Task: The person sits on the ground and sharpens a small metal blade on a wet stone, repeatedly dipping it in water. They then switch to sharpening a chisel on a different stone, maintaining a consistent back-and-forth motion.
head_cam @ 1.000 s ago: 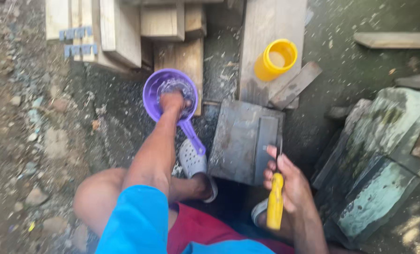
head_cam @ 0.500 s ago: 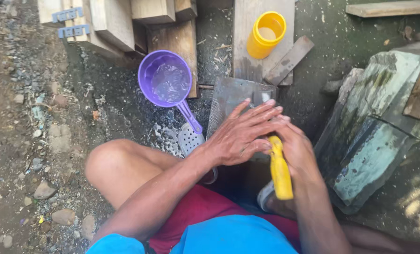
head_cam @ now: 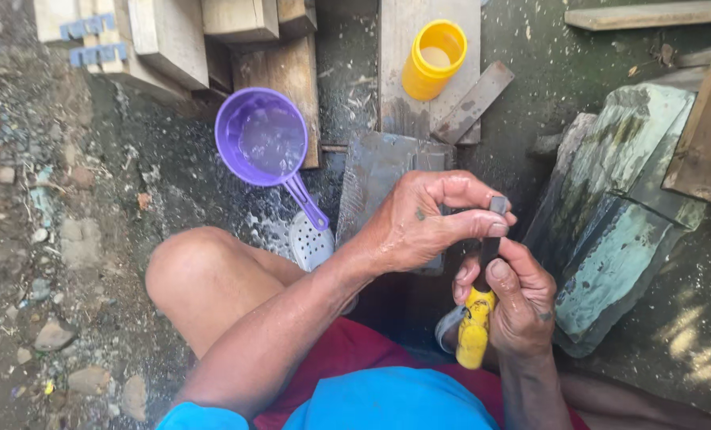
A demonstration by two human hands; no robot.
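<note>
Wet ground w/ purple dipper (head_cam: pixel 261 137): left hand (head_cam: pixel 419 227) fingers pinch blade tip (head_cam: pixel 498 205), right hand (head_cam: pixel 514 306) fingers wrapped round yellow handle (head_cam: pixel 475 334).

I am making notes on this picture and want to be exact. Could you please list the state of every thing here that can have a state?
Purple dipper: upright on the ground, water inside.
Yellow container: no lid, lying on a plank.
Yellow-handled tool: gripped at the handle by the right hand.
Tool's dark blade: its tip pinched by the left hand.
Grey flat stone: wet, lying flat.
</note>
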